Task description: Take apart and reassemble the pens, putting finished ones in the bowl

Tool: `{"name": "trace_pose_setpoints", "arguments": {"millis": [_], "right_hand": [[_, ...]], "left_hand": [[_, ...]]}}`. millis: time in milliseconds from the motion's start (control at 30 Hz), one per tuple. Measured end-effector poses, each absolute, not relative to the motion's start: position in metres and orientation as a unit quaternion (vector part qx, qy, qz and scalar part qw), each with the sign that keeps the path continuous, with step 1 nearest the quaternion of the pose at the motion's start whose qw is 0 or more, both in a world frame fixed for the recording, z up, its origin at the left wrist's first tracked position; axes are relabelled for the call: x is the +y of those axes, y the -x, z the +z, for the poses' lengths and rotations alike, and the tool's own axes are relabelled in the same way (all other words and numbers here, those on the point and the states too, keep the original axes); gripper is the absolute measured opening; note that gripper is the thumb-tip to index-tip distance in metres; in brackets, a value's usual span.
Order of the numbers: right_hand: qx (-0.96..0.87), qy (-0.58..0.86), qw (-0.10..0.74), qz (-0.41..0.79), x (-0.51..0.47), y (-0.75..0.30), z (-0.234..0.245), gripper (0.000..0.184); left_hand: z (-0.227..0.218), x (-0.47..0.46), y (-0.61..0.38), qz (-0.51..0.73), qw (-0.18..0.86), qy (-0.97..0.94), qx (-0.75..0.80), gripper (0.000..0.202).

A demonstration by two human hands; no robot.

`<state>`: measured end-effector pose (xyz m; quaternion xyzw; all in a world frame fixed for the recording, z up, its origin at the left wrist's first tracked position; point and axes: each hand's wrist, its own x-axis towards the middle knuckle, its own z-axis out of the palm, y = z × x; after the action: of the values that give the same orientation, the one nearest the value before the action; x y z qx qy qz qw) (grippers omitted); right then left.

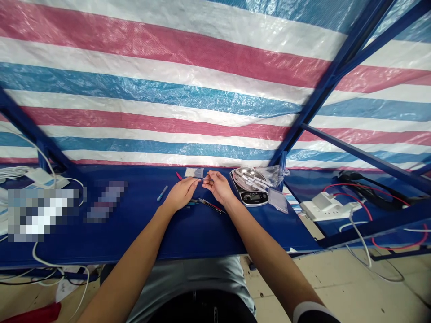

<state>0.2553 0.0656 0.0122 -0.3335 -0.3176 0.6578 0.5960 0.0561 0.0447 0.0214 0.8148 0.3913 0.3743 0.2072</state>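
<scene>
Both my hands meet over the blue table (pixel 188 233), near its far edge. My left hand (pixel 182 192) and my right hand (pixel 218 186) pinch the two ends of a thin pen-like stick (pixel 202 179) held level between them, fingers closed. Under my wrists lie several thin pens (pixel 210 205), some red, some dark. A small clear bag (pixel 194 172) lies just beyond my fingers, with a red pen (pixel 178 176) next to it. A blue pen (pixel 162 193) lies to the left of my left hand.
A small digital scale (pixel 253 195) with a steel bowl (pixel 245 173) holding white pens stands right of my hands, clear plastic bags (pixel 278 199) beside it. A white power strip (pixel 325 206) with red and white cables sits at right. White cables and boxes lie at left.
</scene>
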Motion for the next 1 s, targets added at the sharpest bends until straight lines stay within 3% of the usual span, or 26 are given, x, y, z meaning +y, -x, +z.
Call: {"name": "trace_pose_setpoints", "arguments": {"millis": [233,467,600,800,1000], "right_hand": [[-0.422,0.338,0.598,0.592,0.062,-0.248,0.012,0.047],[-0.563,0.38,0.528,0.509,0.057,-0.252,0.011,0.029],[-0.583,0.384,0.496,0.517,0.057,-0.255,0.012,0.026],[-0.566,0.347,0.503,0.553,0.059,-0.258,0.017,0.032],[-0.572,0.335,0.517,0.541,0.055,-0.251,0.016,0.033]], "left_hand": [[0.019,0.046,-0.055,0.341,0.188,-0.831,0.397,0.04],[0.019,0.052,-0.049,0.361,0.207,-0.829,0.372,0.044],[0.021,0.056,-0.04,0.43,0.306,-0.757,0.387,0.047],[0.024,0.059,-0.036,0.541,0.487,-0.541,0.42,0.074],[0.01,0.064,-0.046,0.596,0.579,-0.408,0.378,0.055]]}}
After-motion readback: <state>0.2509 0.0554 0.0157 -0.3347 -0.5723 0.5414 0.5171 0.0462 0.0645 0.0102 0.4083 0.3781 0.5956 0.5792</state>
